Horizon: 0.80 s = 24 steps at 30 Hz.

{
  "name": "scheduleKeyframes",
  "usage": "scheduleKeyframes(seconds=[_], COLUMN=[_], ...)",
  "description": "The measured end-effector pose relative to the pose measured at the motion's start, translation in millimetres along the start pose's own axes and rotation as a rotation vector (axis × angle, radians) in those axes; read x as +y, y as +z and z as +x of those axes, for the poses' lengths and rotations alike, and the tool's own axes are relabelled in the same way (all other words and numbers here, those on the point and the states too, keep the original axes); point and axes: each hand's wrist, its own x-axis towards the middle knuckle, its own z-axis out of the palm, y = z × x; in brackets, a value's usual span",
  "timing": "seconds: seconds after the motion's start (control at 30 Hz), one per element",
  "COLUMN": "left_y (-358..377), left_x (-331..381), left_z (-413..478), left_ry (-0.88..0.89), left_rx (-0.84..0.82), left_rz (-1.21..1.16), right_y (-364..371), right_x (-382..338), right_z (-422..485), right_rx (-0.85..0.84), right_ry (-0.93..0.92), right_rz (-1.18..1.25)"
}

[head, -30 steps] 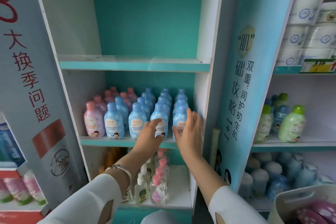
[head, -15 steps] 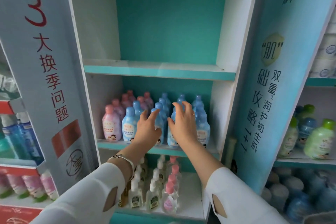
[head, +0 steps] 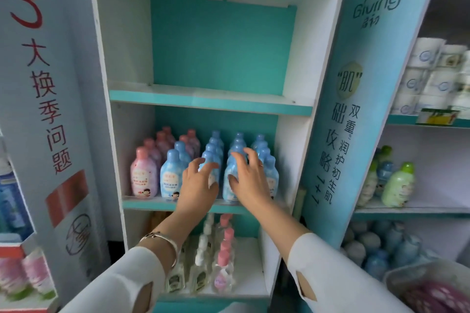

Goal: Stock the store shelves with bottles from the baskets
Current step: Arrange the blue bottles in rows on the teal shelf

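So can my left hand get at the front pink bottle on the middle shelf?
Probably yes. The pink bottle stands at the shelf front edge with nothing before it; your left hand is just to its right, by the blue bottles, so the way looks free.
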Motion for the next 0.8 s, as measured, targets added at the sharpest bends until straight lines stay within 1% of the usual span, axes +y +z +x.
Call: scheduleKeyframes(seconds=[0.1,0.27,0.47,0.63,0.8], left_y=[-3,-12,-10,24,77], left_x=[-10,-17,27,79,130], left_z=[-17,-38,-58,-77,-94], left_ry=[0.104,0.128,0.150,0.222,0.386], left_rx=[-0.008,-0.121,-0.199,-0.285,-0.373], left_rz=[-0.011,0.043,0.024,0.071,0.164], right_y=[1,-2,-25,-60,-89], right_x=[-4,-13,0,53,148], right_z=[-20,-40,-70,-99,-145], right_rx=[0.013,-0.058,-0.038,0.005,0.019], right_ry=[-0.016,0.081,0.085,0.138,0.298], right_rz=[0.004,-0.044,-0.041,-0.019,-0.021])
